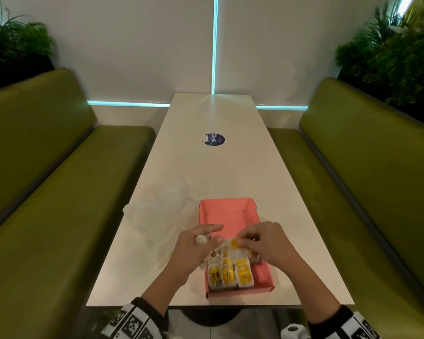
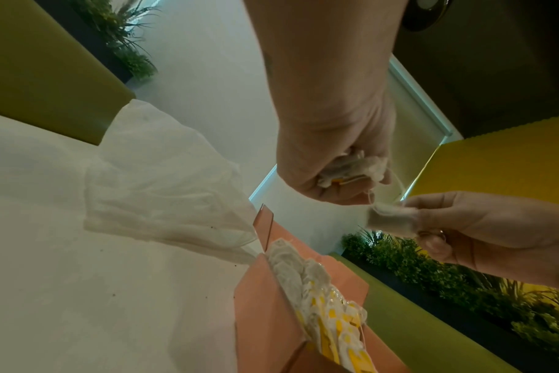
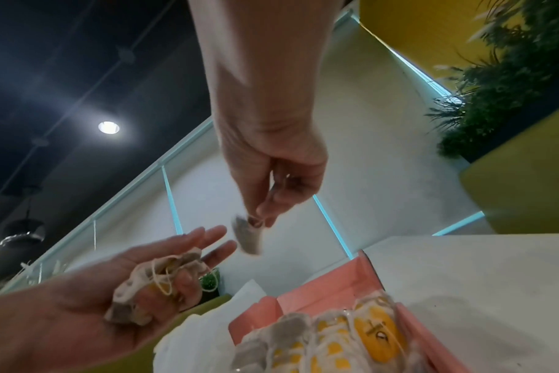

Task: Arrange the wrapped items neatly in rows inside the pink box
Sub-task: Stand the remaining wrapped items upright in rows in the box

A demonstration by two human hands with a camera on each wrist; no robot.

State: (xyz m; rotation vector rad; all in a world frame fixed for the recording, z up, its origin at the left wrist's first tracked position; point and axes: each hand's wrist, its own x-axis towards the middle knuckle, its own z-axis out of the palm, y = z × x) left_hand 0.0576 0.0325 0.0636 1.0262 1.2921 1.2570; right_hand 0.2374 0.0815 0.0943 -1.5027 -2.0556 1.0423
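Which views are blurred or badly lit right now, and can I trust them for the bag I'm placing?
Head view: sharp, evenly lit, edges bowed by the wide lens. Left wrist view: dim, the pinched tea bag soft. Right wrist view: that bag is motion-smeared under the right hand, with ceiling-lamp glare.

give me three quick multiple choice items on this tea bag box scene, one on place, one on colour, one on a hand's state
1. Where in the pink box do the packed tea bags sit?
A. far end
B. near end
C. all over

2. What colour are the tea bag tags?
A. yellow
B. blue
C. red

3. What is the right hand doing?
A. resting flat on the table
B. pinching a single tea bag
C. gripping the box wall

Answers:
1 B, the rows fill the end nearest the person and the far end shows bare pink.
2 A, yellow tags show in every view.
3 B, a bag hangs from its fingertips beside the left hand.
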